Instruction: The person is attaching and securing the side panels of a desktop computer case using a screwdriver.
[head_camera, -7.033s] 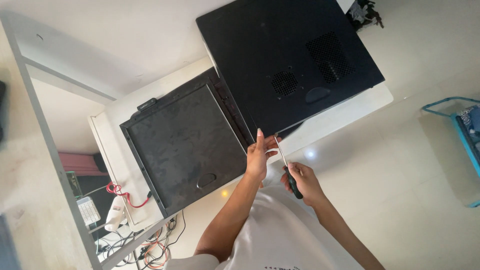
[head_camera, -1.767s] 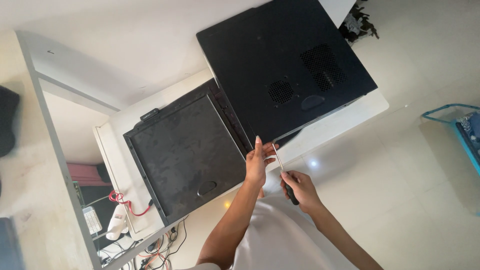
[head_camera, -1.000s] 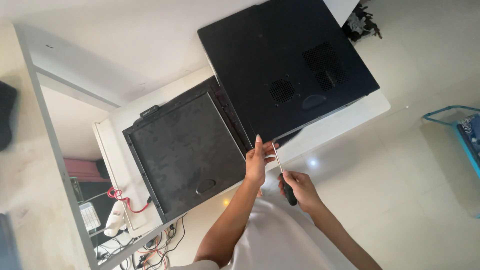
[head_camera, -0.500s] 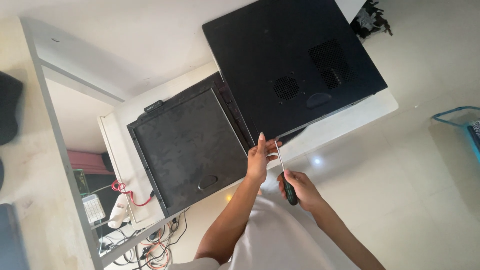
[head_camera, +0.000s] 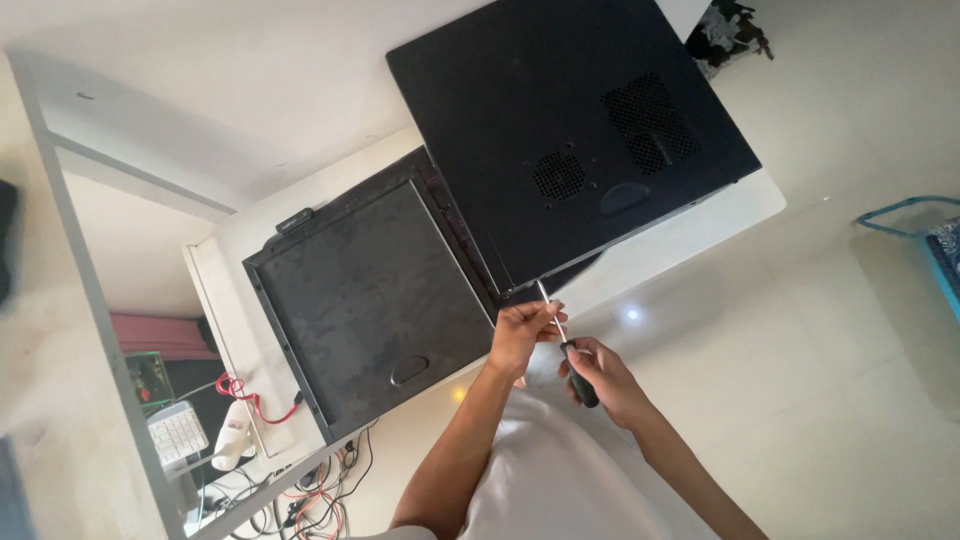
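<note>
My right hand (head_camera: 606, 380) grips the dark handle of a screwdriver (head_camera: 562, 338). Its thin metal shaft runs up to the near corner of a black computer case (head_camera: 560, 130) lying flat on a white table (head_camera: 735, 205). My left hand (head_camera: 522, 332) pinches the shaft close to that corner, steadying it. A second black case side panel (head_camera: 375, 295), dusty and with a recessed grip, lies beside the first, to the left.
The table edge runs diagonally just above my hands. Below it is pale tiled floor (head_camera: 800, 390). Tangled cables (head_camera: 310, 490), a white keyboard (head_camera: 178, 432) and a red cord (head_camera: 250, 395) lie at lower left. A blue basket (head_camera: 925, 235) stands at right.
The view has shifted slightly. Both hands stay at the case's near corner with the screwdriver, its tip still against the case edge.
</note>
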